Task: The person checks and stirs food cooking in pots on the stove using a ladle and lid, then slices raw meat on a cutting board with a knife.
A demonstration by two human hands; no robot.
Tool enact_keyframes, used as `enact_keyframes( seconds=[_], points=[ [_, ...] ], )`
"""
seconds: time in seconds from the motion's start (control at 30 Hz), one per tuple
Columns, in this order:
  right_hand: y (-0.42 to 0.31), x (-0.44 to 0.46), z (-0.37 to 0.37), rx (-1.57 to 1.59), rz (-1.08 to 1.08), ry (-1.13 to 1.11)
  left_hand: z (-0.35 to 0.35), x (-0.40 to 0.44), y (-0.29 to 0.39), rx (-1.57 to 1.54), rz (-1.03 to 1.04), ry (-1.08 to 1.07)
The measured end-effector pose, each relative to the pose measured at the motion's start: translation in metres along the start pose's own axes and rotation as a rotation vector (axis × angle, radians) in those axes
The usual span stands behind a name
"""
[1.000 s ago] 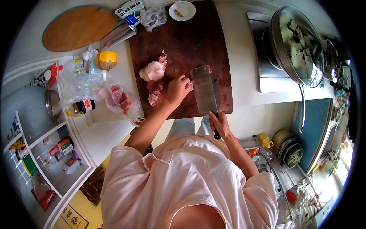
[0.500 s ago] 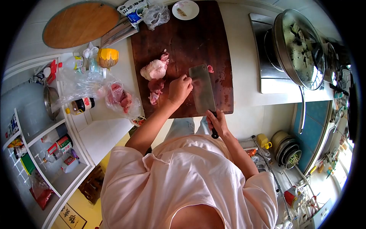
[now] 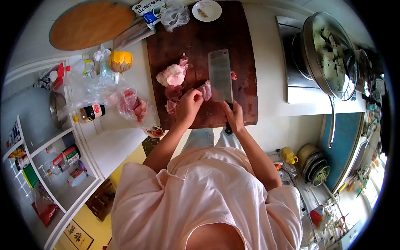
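My right hand (image 3: pixel 234 116) is wrapped round the black handle of a cleaver (image 3: pixel 220 74). The cleaver's broad blade points away from me, over a dark wooden cutting board (image 3: pixel 196 46). With curled fingers, my left hand (image 3: pixel 190 106) grips the end of a piece of raw meat (image 3: pixel 206 90), just left of the blade. Larger raw meat chunks (image 3: pixel 172 75) lie on the board's left side, some close to my left wrist. A small meat bit (image 3: pixel 233 75) rests right of the blade.
A lidded pan (image 3: pixel 331 56) sits on the stove at right, its handle sticking out towards me. Left of the board are a plastic bag of meat (image 3: pixel 134 107), a sauce bottle (image 3: pixel 91 113) and a cut pumpkin (image 3: pixel 120 61). A white plate (image 3: pixel 207 10) stands at the board's far edge.
The cleaver has swung more upright and shifted away from me. My left hand has drawn back towards me, and the meat piece it holds now shows beside the blade.
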State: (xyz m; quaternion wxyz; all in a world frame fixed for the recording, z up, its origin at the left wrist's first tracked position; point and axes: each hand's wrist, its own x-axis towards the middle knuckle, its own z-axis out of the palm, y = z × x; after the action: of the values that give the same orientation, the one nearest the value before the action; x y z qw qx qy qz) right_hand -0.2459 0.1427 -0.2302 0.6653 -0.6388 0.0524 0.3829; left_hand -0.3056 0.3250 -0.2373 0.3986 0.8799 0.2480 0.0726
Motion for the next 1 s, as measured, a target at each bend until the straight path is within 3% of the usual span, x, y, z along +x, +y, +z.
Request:
enact_keyframes(
  seconds=[0.07,0.23,0.47,0.53,0.73,0.87,1.0],
  points=[
    [0.004,-0.012,-0.015,-0.102,-0.077,-0.005,-0.002,-0.003,-0.011,-0.010,-0.030,-0.003],
    [-0.014,-0.040,-0.026,-0.198,-0.010,-0.055,-0.011,0.002,0.007,-0.062,-0.023,0.009],
    [-0.008,-0.054,-0.039,-0.261,0.017,0.103,-0.043,-0.025,-0.014,-0.184,-0.070,0.049],
    [-0.011,-0.056,-0.043,-0.254,0.001,0.116,-0.055,-0.040,-0.035,-0.525,-0.220,0.067],
    [-0.019,-0.057,-0.034,-0.413,-0.031,0.096,-0.138,-0.102,-0.051,-0.460,-0.553,0.161],
    [-0.019,-0.065,-0.021,-0.433,0.003,0.080,-0.185,-0.164,-0.126,-0.051,-0.441,0.324],
    [-0.003,-0.073,-0.015,-0.448,0.043,0.094,-0.218,-0.215,-0.222,-0.130,-0.575,0.338]
  ],
)
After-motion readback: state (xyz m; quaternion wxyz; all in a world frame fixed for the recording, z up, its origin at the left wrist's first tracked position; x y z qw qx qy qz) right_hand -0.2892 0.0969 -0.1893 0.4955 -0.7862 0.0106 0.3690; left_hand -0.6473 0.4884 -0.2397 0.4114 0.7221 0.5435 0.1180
